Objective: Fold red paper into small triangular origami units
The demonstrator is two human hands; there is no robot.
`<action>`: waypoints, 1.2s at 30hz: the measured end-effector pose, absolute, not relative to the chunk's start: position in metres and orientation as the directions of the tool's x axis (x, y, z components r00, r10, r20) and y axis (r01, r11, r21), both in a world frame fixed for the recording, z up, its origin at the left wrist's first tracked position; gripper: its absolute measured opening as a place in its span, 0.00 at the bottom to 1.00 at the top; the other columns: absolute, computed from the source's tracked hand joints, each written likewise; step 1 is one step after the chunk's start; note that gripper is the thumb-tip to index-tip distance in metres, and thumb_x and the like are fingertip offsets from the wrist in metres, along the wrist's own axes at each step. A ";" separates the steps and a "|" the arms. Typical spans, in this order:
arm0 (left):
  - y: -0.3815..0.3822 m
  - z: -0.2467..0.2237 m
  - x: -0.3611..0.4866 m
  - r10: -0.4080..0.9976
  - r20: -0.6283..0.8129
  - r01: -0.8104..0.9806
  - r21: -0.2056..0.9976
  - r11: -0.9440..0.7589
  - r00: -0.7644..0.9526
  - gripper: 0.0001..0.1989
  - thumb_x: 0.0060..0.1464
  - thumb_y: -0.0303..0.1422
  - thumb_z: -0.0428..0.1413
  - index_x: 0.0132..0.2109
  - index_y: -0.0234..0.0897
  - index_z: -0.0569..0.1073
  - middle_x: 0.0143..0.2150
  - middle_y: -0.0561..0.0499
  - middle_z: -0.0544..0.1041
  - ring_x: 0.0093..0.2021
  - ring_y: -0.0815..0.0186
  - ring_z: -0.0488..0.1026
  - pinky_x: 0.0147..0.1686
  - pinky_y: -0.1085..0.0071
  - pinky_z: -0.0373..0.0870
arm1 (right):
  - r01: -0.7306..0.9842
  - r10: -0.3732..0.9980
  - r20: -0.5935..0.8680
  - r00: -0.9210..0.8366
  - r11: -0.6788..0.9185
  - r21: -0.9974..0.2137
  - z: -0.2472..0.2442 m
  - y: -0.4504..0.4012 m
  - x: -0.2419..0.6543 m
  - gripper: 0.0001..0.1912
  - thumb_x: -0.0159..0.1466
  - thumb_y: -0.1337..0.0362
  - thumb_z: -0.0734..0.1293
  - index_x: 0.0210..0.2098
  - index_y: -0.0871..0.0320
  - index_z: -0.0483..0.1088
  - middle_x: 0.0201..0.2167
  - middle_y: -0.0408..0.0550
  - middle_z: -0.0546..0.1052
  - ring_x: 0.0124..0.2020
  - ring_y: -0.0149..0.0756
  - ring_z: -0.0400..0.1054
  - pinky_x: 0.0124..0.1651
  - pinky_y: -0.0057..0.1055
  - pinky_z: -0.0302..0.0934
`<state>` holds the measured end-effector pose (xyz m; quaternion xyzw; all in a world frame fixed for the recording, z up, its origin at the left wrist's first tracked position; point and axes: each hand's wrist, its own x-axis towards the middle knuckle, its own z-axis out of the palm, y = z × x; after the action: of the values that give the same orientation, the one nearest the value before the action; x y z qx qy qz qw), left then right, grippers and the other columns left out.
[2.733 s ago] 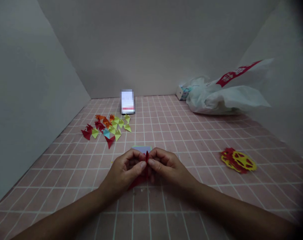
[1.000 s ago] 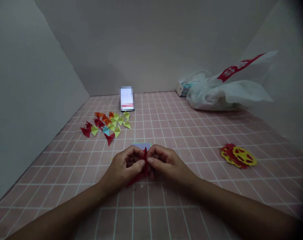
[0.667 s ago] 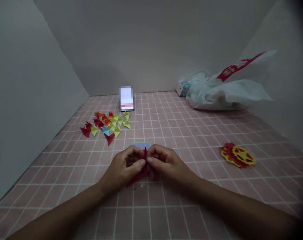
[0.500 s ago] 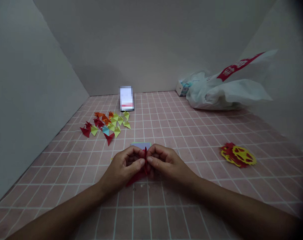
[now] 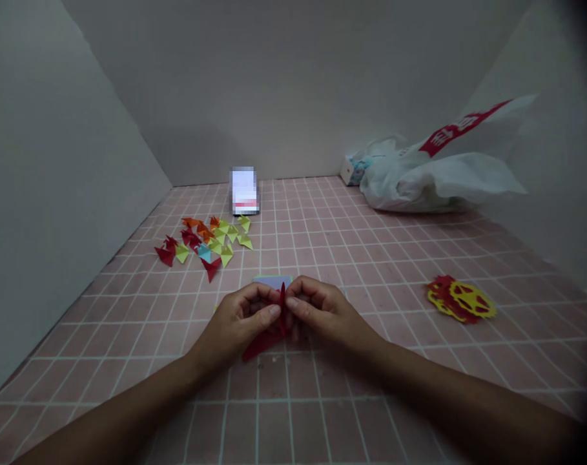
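Between my two hands stands a narrow folded piece of red paper, seen almost edge-on. My left hand pinches it from the left with thumb and fingers. From the right, my right hand is closed on the same paper, thumb against its fingers. Under my hands lies another red piece on the tiled-pattern surface, partly hidden. Just behind my hands is a stack of paper squares, lilac on top with a green edge.
Folded paper birds in red, orange, yellow and blue stand at the left. A lit phone is behind them. Yellow and red cut-out shapes lie right. A white plastic bag and small box sit at the back right.
Both hands still hold the red paper. My right hand's fingers have shifted slightly upward; otherwise the scene looks nearly the same.
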<state>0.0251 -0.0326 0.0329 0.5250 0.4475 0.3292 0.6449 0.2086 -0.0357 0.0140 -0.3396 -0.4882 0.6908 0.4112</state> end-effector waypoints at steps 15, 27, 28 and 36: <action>-0.036 0.032 0.029 0.930 -0.074 0.305 0.951 -0.043 0.360 0.07 0.57 0.33 0.55 0.41 0.35 0.73 0.35 0.49 0.78 0.34 0.65 0.75 0.35 0.70 0.71 | -0.038 0.963 -0.011 -0.270 -0.022 -0.999 0.017 -0.037 0.207 0.01 0.61 0.67 0.64 0.33 0.56 0.64 0.23 0.38 0.68 0.23 0.28 0.62 0.26 0.26 0.57; -0.038 0.027 0.030 0.932 -0.119 0.028 0.993 0.116 0.342 0.09 0.60 0.37 0.57 0.42 0.36 0.72 0.30 0.53 0.77 0.31 0.69 0.74 0.36 0.73 0.70 | 0.135 0.968 0.157 -0.197 0.185 -0.973 0.015 -0.044 0.205 0.10 0.58 0.76 0.61 0.35 0.56 0.66 0.26 0.38 0.71 0.27 0.28 0.63 0.30 0.26 0.57; -0.038 0.027 0.029 0.929 -0.142 0.016 0.989 0.145 0.341 0.09 0.60 0.38 0.57 0.40 0.35 0.72 0.28 0.54 0.77 0.30 0.70 0.73 0.35 0.74 0.69 | 0.151 0.963 0.178 -0.203 0.211 -0.966 0.015 -0.044 0.206 0.11 0.58 0.76 0.61 0.36 0.56 0.67 0.27 0.39 0.72 0.27 0.28 0.64 0.31 0.27 0.58; -0.037 0.031 0.030 0.916 -0.199 -0.123 0.959 0.255 0.350 0.11 0.53 0.38 0.64 0.33 0.34 0.74 0.25 0.54 0.77 0.27 0.72 0.72 0.32 0.76 0.67 | 0.148 0.941 0.231 -0.246 0.272 -0.951 0.015 -0.046 0.206 0.10 0.58 0.77 0.62 0.34 0.56 0.67 0.28 0.39 0.74 0.29 0.28 0.67 0.32 0.25 0.59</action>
<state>0.0300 -0.0370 0.0307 0.4726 0.4195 0.3862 0.6720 0.2057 -0.0465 0.0155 -0.4148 -0.6566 0.4379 0.4528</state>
